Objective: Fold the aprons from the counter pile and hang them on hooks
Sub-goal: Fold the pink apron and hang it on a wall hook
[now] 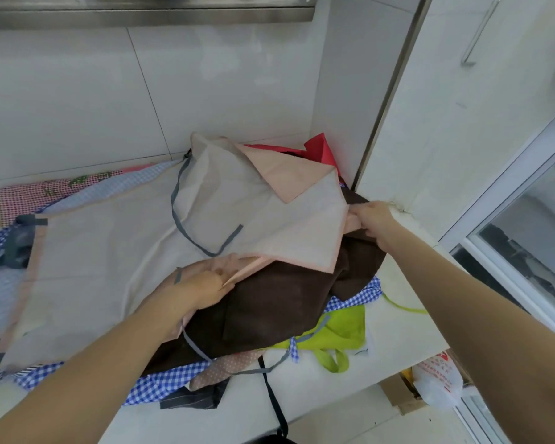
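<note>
Aprons lie heaped on the white counter (394, 261) in the head view, pushed into the corner where the tiled wall (109, 91) meets a white pillar (430, 139). On top spreads the beige apron (116, 251), pink-edged, with a grey strap (186, 225) looping across it; its right part is turned back so a pink underside shows. The left hand (202, 288) pinches a pink edge of this apron at the near side, fingers curled round the cloth. The right hand (374, 221) grips the far right corner of the same apron, close to the pillar. Under the folded part sits a brown apron (269, 302), and beneath that a blue checked apron (164, 379) and a lime green apron (346, 328) whose tie trails off to the right. A red apron (321, 152) pokes up at the back corner, and a red checked apron (29, 197) lies along the wall at left. On the floor beside the counter stands a cardboard box (398, 398); a white plastic bag (436, 382) with red print rests in it, its contents hidden.
</note>
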The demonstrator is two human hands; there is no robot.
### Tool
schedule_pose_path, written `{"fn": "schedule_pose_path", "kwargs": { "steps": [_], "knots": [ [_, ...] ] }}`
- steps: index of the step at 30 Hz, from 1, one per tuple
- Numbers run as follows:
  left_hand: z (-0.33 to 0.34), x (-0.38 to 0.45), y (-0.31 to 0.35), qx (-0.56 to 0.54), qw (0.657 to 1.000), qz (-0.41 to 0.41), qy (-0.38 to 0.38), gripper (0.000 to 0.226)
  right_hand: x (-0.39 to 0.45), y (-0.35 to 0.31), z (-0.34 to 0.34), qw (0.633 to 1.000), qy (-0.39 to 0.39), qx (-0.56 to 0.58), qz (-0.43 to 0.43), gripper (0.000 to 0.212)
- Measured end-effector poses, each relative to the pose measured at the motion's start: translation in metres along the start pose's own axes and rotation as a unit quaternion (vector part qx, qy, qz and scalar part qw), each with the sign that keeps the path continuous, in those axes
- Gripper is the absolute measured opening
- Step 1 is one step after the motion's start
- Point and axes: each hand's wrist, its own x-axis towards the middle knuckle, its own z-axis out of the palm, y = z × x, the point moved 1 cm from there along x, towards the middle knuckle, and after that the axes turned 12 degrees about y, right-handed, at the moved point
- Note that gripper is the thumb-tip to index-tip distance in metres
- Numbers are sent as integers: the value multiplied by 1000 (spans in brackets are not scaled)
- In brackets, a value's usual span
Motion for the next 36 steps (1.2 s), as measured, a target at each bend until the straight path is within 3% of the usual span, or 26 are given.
{"fn": "schedule_pose_path", "kwargs": {
  "steps": [3,8,10,14,16,19,22,24,26,28,30,32,34,35,36],
  "knots": [
    [-2,-7,19,29,999,10,-44,61,-4,9,-6,993,-103,-56,-22,23],
    [-6,-11,63,99,994,35,-24,62,-12,-5,-12,973,-195,26,-118,16],
    [-3,-10,69,88,995,22,-47,62,-11,-10,-13,977,-169,26,-124,15],
    [-12,-11,74,88,994,33,-49,60,-1,5,-15,995,43,-34,-82,31],
    [-15,-11,82,123,989,64,-51,63,3,20,-16,988,88,-113,-62,28],
    [-12,-10,87,100,988,91,-76,72,7,36,-20,989,39,-141,-2,42],
    [-4,-2,79,-34,994,75,-73,74,15,45,-26,998,-6,-33,61,55],
    [-4,5,74,-104,992,49,-59,91,20,50,-30,995,-30,41,84,57],
    [-1,15,66,-135,990,11,-47,106,23,52,-36,988,-67,93,106,65],
    [-3,20,65,-124,990,-21,-60,96,27,52,-39,983,-80,123,107,67],
    [-5,21,70,-69,995,-34,-63,75,32,54,-44,993,-64,35,89,57],
    [-5,20,77,-14,999,-20,-44,72,33,57,-52,970,-76,-227,38,29],
    [-2,18,84,23,999,21,-35,74,27,60,-56,869,-94,-487,-6,24],
    [0,17,88,35,998,40,-40,74,26,64,-57,822,-93,-560,-43,23],
    [3,16,91,44,997,51,-47,75,25,64,-54,804,-76,-586,-73,23]
  ]
}}
